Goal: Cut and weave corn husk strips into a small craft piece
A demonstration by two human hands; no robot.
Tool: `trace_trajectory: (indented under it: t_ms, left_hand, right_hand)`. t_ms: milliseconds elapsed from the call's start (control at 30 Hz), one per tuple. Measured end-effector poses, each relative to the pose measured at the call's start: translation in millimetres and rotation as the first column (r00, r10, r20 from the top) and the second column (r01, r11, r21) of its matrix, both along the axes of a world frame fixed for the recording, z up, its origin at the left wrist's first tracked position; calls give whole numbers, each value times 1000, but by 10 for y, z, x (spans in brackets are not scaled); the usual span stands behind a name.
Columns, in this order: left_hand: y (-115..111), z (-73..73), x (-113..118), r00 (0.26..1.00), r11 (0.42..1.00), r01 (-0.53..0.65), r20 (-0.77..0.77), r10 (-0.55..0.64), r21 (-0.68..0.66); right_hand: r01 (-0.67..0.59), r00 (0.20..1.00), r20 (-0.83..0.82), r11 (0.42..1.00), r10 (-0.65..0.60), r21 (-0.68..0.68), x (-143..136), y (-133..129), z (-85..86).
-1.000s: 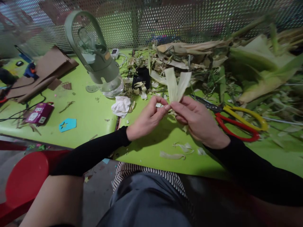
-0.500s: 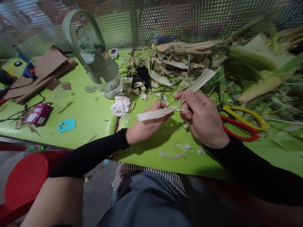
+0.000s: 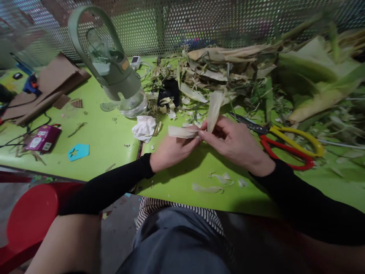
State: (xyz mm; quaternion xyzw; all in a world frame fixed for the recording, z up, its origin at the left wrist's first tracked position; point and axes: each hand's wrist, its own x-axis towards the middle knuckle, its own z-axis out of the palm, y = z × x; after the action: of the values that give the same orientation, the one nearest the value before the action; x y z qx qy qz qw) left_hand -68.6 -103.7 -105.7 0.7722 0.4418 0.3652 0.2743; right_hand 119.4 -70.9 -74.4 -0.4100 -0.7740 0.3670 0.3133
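Note:
A pale corn husk strip (image 3: 215, 108) is pinched between my two hands over the green table (image 3: 182, 175). One end sticks out to the left over the fingers of my left hand (image 3: 175, 150); the other stands up from the fingertips of my right hand (image 3: 236, 142). Both sets of fingers are closed and meet at the strip's middle, which they partly hide. Right of my right hand lie scissors (image 3: 291, 146) with one red and one yellow handle. Small husk scraps (image 3: 208, 188) lie on the table in front of me.
Behind my hands spreads a heap of husks (image 3: 228, 72), with larger green husks (image 3: 316, 80) at right. A water bottle (image 3: 122, 83), crumpled tissue (image 3: 144, 128), purple box (image 3: 43, 138), blue paper piece (image 3: 78, 152) and brown cardboard (image 3: 51, 87) stand or lie left. A red stool (image 3: 31, 213) is below.
My hands have come together. The husk strip's right-hand end, which slanted up to the right, now stands nearly upright. My right hand has shifted left, uncovering the scissors' blades.

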Motion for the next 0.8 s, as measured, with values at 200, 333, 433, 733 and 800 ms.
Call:
trace_trajectory:
  t_ms: [200,333,433,733,800]
  left_hand:
    - [-14,80,10,1000,998,7,6,-7,-62]
    - [-26,84,35,989,989,-46,134,65,-143]
    - [-33,70,55,972,983,13,232,30,-181]
    - [-40,165,35,959,979,144,264,-102,-147]
    - [-54,177,44,958,970,161,265,-110,-180]
  right_hand:
    - [-10,987,-157,963,-34,-270,37,66,-1]
    - [-30,977,-209,954,-35,-299,3,59,7]
    - [-5,973,-224,964,-57,-266,-31,25,5]
    - [130,978,-146,985,-147,-117,-11,-41,12]
    - [139,981,-125,988,-147,-68,-13,-43,26]
